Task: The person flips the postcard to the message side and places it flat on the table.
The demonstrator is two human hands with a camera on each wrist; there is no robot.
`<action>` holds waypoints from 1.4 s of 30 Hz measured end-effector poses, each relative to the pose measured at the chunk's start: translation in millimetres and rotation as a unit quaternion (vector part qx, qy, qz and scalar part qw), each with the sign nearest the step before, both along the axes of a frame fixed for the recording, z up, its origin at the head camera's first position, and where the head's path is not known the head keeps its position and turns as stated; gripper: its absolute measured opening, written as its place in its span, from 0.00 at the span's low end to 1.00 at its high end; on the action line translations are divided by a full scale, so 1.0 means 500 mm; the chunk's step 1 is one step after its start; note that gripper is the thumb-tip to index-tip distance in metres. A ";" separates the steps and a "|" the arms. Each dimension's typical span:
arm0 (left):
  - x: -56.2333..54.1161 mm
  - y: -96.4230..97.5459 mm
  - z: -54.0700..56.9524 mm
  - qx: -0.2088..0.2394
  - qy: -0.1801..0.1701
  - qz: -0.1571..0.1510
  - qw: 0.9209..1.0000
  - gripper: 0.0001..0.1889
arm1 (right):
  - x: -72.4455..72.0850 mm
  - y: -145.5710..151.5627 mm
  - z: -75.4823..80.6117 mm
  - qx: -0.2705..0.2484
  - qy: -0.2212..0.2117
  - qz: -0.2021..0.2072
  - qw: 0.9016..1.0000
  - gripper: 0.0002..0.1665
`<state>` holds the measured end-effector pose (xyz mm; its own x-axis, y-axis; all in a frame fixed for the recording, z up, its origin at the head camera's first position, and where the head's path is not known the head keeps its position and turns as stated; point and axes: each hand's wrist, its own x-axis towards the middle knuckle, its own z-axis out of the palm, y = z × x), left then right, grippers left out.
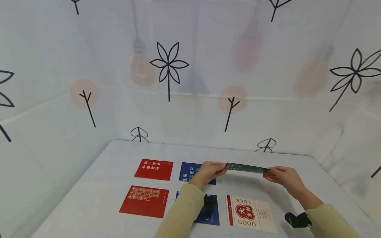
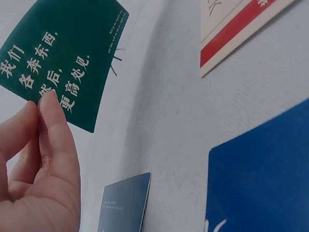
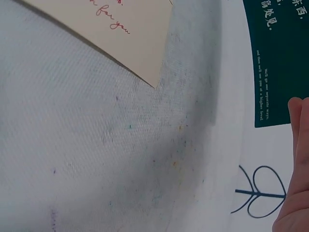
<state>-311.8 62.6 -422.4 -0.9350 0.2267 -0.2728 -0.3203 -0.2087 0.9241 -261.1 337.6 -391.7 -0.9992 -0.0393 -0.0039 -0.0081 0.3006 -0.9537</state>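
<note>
A dark green card (image 1: 246, 168) with white Chinese characters is held up over the far right of the table, tilted so that it looks thin in the head view. My left hand (image 1: 209, 172) pinches its left end between thumb and fingers. At the opposite end, the fingers of my right hand (image 1: 285, 179) pinch the card too. The left wrist view shows the green card's printed face (image 2: 72, 58), with the left thumb over its lower edge. Just below my left hand lies a blue card (image 1: 186, 171), partly covered by that hand.
Two red cards, one farther back (image 1: 153, 169) and one nearer (image 1: 144, 201), lie on the left of the white table (image 1: 98, 185). A second blue card (image 1: 209, 216) is partly behind the left sleeve. Right of it lies a cream "GOOD LUCK" card (image 1: 265, 216). Patterned cloth (image 1: 193, 115) hangs behind.
</note>
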 end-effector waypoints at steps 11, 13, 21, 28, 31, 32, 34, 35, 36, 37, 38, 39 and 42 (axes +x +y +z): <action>0.007 -0.001 0.008 0.020 -0.002 -0.006 1.000 0.08 | 0.006 0.009 0.002 -0.010 -0.022 0.001 1.000 0.23; 0.008 -0.001 0.009 0.019 -0.002 -0.004 1.000 0.08 | 0.005 0.008 0.001 -0.009 -0.028 -0.004 1.000 0.23; 0.010 0.006 0.010 -0.003 0.001 0.011 1.000 0.08 | 0.008 0.006 -0.007 0.031 -0.023 -0.016 0.999 0.29; 0.015 0.010 0.008 -0.030 0.002 0.024 0.999 0.08 | 0.008 0.002 -0.010 0.052 -0.030 -0.020 0.998 0.35; 0.016 0.012 0.008 -0.039 0.000 0.032 0.999 0.08 | 0.006 0.001 -0.013 0.065 -0.033 -0.026 0.997 0.36; 0.016 0.012 0.008 -0.040 0.000 0.034 0.999 0.09 | 0.006 0.001 -0.014 0.071 -0.033 -0.029 0.997 0.37; 0.016 0.013 0.007 -0.044 0.001 0.036 0.998 0.09 | 0.005 0.000 -0.016 0.083 -0.033 -0.034 0.995 0.37; 0.016 0.014 0.007 -0.048 0.003 0.038 0.998 0.09 | 0.005 -0.001 -0.017 0.088 -0.033 -0.038 0.995 0.37; 0.016 0.015 0.006 -0.051 0.006 0.039 0.998 0.09 | 0.005 -0.002 -0.018 0.093 -0.032 -0.040 0.994 0.37; 0.016 0.016 0.006 -0.055 0.010 0.041 0.998 0.09 | 0.005 -0.003 -0.019 0.095 -0.031 -0.042 0.994 0.37; 0.016 0.017 0.005 -0.059 0.013 0.042 0.997 0.09 | 0.004 -0.003 -0.020 0.098 -0.030 -0.045 0.994 0.37; 0.017 0.018 0.005 -0.065 0.017 0.045 0.997 0.08 | 0.004 -0.004 -0.020 0.098 -0.031 -0.048 0.994 0.37; 0.020 0.021 0.003 -0.088 0.032 0.051 0.994 0.07 | 0.003 -0.006 -0.023 0.098 -0.032 -0.057 0.993 0.37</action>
<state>-302.0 72.9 -420.7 -0.9673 0.0837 -0.2395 -0.2456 -0.0713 0.9667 -259.7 334.4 -403.1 -0.9945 0.0826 -0.0644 0.0961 0.4761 -0.8741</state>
